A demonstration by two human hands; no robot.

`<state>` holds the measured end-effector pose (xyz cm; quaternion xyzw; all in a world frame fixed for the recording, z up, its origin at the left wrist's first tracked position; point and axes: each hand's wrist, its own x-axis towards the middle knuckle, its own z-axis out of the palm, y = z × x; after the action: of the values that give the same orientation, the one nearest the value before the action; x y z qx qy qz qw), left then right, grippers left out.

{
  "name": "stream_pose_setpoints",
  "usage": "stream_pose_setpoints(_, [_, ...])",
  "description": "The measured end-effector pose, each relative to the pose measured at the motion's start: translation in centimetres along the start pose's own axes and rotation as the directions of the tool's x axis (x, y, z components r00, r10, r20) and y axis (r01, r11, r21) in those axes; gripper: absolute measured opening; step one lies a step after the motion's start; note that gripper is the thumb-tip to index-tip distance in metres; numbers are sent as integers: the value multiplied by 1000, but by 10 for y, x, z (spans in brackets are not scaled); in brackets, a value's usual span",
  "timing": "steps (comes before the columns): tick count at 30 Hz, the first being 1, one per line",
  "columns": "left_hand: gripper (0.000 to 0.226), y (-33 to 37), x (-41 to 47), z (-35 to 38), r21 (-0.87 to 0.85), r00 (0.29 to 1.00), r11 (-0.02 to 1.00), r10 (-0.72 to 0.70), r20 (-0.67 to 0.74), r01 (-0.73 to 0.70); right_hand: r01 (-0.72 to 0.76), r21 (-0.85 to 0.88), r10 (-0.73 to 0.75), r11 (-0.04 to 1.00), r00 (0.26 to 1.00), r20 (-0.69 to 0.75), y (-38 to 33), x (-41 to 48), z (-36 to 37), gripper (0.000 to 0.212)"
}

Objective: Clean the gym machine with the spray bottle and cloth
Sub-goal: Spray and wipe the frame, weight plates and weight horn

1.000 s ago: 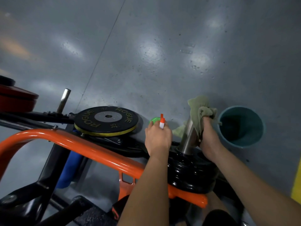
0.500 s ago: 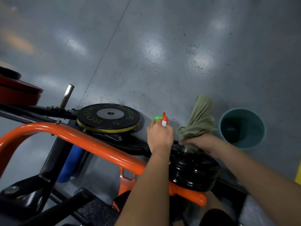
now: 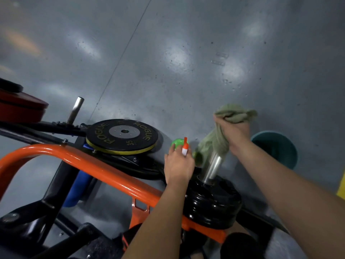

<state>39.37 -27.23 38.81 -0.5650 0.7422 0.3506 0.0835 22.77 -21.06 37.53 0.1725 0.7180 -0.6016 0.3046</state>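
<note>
Both hands occupied: right hand [image 3: 234, 134] grasps cloth [image 3: 236, 114] round top of tilted steel post [image 3: 211, 168]; left hand [image 3: 179, 165], just beside, grips spray bottle [image 3: 177, 142].

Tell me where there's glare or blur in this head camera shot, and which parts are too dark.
Head view: soft glare patches spread across the grey floor; a bright streak runs down the steel post below the cloth; the stacked black plates glint; the machine's lower-left frame is dim; the picture edges look soft, the spray bottle crisper.
</note>
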Motion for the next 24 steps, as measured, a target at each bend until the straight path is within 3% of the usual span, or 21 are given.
stream_pose_setpoints(2, [39, 1, 0, -1, 39, 999, 999, 0, 34, -1, 127, -258, -161, 958, 980, -113, -3, 10, 5, 35])
stream_pose_setpoints(3, [40, 2, -1, -2, 56, 999, 998, -8, 41, 6, 186, -464, -263, 866, 959, -105, -2, 10, 5, 31])
stream_pose_setpoints(5, [41, 3, -4, -5, 57, 999, 998, -22, 24, 20, 363, -749, -442, 555, 891, 104, 6, 3, 6, 26])
stream_pose_setpoints(7, [43, 4, -6, -7, 7, 1000, 1000, -20, -24, 20, 551, -806, -520, 215, 763, 383, 19, -1, 0, 33])
stream_pose_setpoints(8, [43, 3, -7, -6, -6, 999, 1000, -16, -31, 16, 620, -779, -550, 94, 684, 479, 25, -1, -7, 38])
stream_pose_setpoints(10, [44, 5, -12, -9, -12, 999, 1000, -9, -40, 8, 743, -669, -604, -20, 524, 600, 23, 1, -26, 42])
stream_pose_setpoints(11, [44, 7, -16, -11, -23, 998, 1000, -4, -57, 3, 788, -615, -605, -22, 479, 636, 18, -2, -35, 43])
stream_pose_setpoints(12, [44, 11, -23, -16, -47, 997, 999, -6, -77, 3, 814, -580, -581, 22, 482, 655, 10, -11, -44, 46])
stream_pose_setpoints(15, [45, 29, -41, -39, -139, 991, 989, 33, -129, -51, 761, -597, -434, 253, 641, 633, -24, -55, -55, 65])
stream_pose_setpoints(18, [63, 33, -58, -62, -213, 987, 971, 80, -142, -109, 712, -632, -333, 306, 702, 630, -44, -92, -52, 63])
stream_pose_setpoints(19, [64, 33, -63, -70, -255, 988, 961, 71, -139, -105, 715, -629, -343, 306, 698, 628, -50, -106, -49, 59])
stream_pose_setpoints(22, [42, 33, -76, -102, -414, 992, 910, -24, -125, -31, 827, -509, -479, 240, 557, 678, -56, -158, -29, 42])
stream_pose_setpoints(24, [41, 31, -89, -126, -497, 996, 868, -36, -86, -12, 822, -479, -460, 307, 569, 682, -55, -200, -11, 38])
